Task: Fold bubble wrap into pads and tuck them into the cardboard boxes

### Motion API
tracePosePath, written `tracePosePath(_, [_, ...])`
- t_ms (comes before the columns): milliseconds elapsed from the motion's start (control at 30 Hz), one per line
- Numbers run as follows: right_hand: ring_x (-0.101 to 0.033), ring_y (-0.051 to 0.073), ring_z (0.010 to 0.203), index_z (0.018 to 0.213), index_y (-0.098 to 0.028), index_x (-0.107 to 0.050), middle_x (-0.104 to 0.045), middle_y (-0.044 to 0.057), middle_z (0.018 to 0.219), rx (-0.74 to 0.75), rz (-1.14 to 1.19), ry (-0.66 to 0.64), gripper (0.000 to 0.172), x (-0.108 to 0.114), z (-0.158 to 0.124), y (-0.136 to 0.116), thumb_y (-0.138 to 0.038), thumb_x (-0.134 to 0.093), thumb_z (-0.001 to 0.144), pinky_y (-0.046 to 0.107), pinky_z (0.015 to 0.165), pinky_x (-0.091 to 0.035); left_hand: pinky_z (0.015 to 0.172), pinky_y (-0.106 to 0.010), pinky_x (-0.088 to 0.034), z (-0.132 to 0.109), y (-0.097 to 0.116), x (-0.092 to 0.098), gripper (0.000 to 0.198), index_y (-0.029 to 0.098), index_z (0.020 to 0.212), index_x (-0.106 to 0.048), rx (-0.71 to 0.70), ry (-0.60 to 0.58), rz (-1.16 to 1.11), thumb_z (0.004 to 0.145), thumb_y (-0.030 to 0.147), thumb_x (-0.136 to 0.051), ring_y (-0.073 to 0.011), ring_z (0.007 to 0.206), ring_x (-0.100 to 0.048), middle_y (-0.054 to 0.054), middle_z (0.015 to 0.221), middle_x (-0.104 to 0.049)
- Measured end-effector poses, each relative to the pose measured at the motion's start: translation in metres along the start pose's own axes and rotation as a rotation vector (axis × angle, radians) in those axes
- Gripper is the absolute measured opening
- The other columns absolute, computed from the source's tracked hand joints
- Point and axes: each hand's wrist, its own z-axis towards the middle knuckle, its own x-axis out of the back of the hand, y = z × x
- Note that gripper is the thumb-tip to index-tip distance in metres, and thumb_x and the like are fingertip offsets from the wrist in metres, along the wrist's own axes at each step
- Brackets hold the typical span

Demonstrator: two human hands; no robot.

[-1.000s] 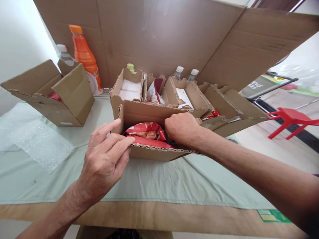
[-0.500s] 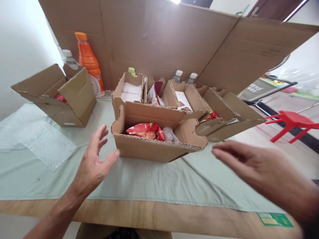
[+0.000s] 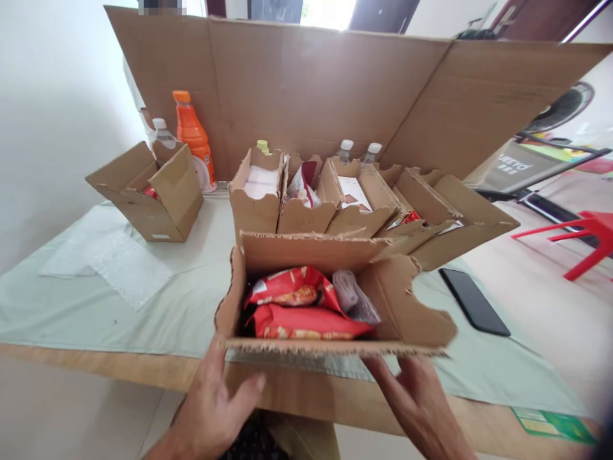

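Observation:
An open cardboard box (image 3: 402, 300) is tilted toward me over the table's front edge. Inside it lie red snack bags (image 3: 306, 319) and a rolled clear-plastic bundle (image 3: 352, 294). My left hand (image 3: 218, 396) grips the box low at its near left corner, thumb stretched out in front and fingers partly hidden by the cardboard. Under the near side, toward the right, my right hand (image 3: 414, 390) supports the box, its fingertips out of sight beneath it.
Several narrow cardboard boxes (image 3: 306, 220) stand in a row behind. At left are another box (image 3: 182, 204), an orange bottle (image 3: 194, 137) and bubble wrap (image 3: 131, 268). A black phone (image 3: 474, 300) lies at right. A large cardboard panel (image 3: 330, 89) rises behind everything.
Both hands have gone from apart beside the box to gripping it. The box has come nearer and tipped toward me, showing more of its contents. The phone has come into sight.

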Motion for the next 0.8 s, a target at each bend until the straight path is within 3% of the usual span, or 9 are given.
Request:
tracePosePath(100, [-0.039, 0.015, 0.037, 0.062, -0.026, -0.058, -0.051, 0.000, 0.049, 0.061, 0.027, -0.008, 0.051, -0.002, -0.013, -0.018, -0.065, -0.056, 0.094, 0.029, 0.032, -0.029, 0.119, -0.061, -0.046, -0.029, -0.010, 0.029, 0.066, 0.029, 0.145, -0.056, 0.065, 0.047, 0.083, 0.087, 0.052, -0.074, -0.0427, 0.138, -0.058, -0.016, 0.139, -0.067])
tracePosePath(200, [-0.058, 0.019, 0.056, 0.082, -0.023, -0.066, -0.069, 0.007, 0.075, 0.134, 0.094, 0.023, 0.042, -0.015, 0.016, -0.043, -0.063, -0.059, 0.094, 0.030, 0.045, -0.045, 0.116, -0.052, -0.051, -0.004, 0.009, 0.048, 0.066, 0.029, 0.150, -0.051, -0.035, 0.105, 0.030, 0.090, 0.045, -0.073, -0.0369, 0.140, -0.058, -0.014, 0.142, -0.066])
tracePosePath(300, [-0.066, 0.024, 0.072, 0.094, -0.020, -0.067, -0.074, 0.011, 0.089, 0.167, 0.142, 0.061, 0.046, -0.019, 0.049, -0.054, -0.066, -0.060, 0.092, 0.032, 0.054, -0.052, 0.120, -0.053, -0.047, 0.037, 0.038, 0.040, 0.063, 0.027, 0.151, -0.047, -0.170, 0.149, -0.020, 0.092, 0.036, -0.068, -0.0325, 0.140, -0.058, -0.013, 0.146, -0.062])
tracePosePath(367, [-0.066, 0.024, 0.070, 0.096, -0.021, -0.067, -0.075, 0.011, 0.091, 0.140, 0.115, 0.091, 0.046, -0.015, 0.052, -0.048, -0.066, -0.060, 0.091, 0.032, 0.052, -0.050, 0.123, -0.057, -0.041, 0.050, 0.046, 0.025, 0.068, 0.024, 0.153, -0.044, -0.204, 0.146, -0.057, 0.091, 0.034, -0.068, -0.0340, 0.145, -0.053, -0.015, 0.150, -0.058])
tracePosePath(467, [-0.063, 0.021, 0.061, 0.105, -0.022, -0.068, -0.077, 0.011, 0.095, 0.092, 0.019, 0.117, 0.043, -0.005, 0.029, -0.026, -0.063, -0.061, 0.094, 0.031, 0.046, -0.048, 0.124, -0.061, -0.040, 0.034, 0.035, 0.005, 0.070, 0.022, 0.153, -0.045, -0.172, 0.113, -0.087, 0.088, 0.032, -0.070, -0.0368, 0.145, -0.052, -0.018, 0.149, -0.059])
tracePosePath(533, [-0.061, 0.020, 0.056, 0.110, -0.022, -0.067, -0.076, 0.009, 0.093, 0.087, -0.052, 0.092, 0.040, -0.007, 0.004, -0.012, -0.059, -0.062, 0.095, 0.032, 0.046, -0.050, 0.122, -0.058, -0.043, 0.015, 0.021, 0.004, 0.063, 0.024, 0.148, -0.050, -0.112, 0.083, -0.094, 0.089, 0.030, -0.069, -0.0361, 0.141, -0.056, -0.016, 0.145, -0.063])
tracePosePath(633, [-0.066, 0.023, 0.062, 0.115, -0.023, -0.065, -0.075, 0.008, 0.090, 0.145, -0.106, 0.046, 0.036, -0.037, -0.029, -0.011, -0.053, -0.066, 0.095, 0.036, 0.056, -0.058, 0.119, -0.052, -0.048, 0.015, 0.005, 0.026, 0.059, 0.024, 0.146, -0.053, -0.039, 0.111, -0.135, 0.089, 0.030, -0.067, -0.0342, 0.139, -0.058, -0.015, 0.144, -0.064])
tracePosePath(700, [-0.074, 0.030, 0.084, 0.131, -0.022, -0.060, -0.076, 0.012, 0.103, 0.208, -0.086, 0.039, 0.044, -0.072, -0.046, -0.023, -0.048, -0.065, 0.096, 0.042, 0.072, -0.064, 0.115, -0.049, -0.051, 0.047, 0.000, 0.052, 0.062, 0.022, 0.145, -0.053, -0.046, 0.187, -0.186, 0.085, 0.030, -0.067, -0.0339, 0.138, -0.059, -0.015, 0.144, -0.064])
tracePosePath(800, [-0.070, 0.036, 0.120, 0.161, -0.021, -0.035, -0.068, 0.019, 0.137, 0.398, 0.009, -0.051, 0.071, -0.123, -0.064, -0.046, -0.036, -0.062, 0.097, 0.050, 0.095, -0.062, 0.112, -0.048, -0.052, 0.118, 0.001, 0.094, 0.071, 0.018, 0.141, -0.058, -0.101, 0.232, -0.205, 0.073, 0.030, -0.071, -0.0334, 0.129, -0.065, -0.015, 0.137, -0.069])
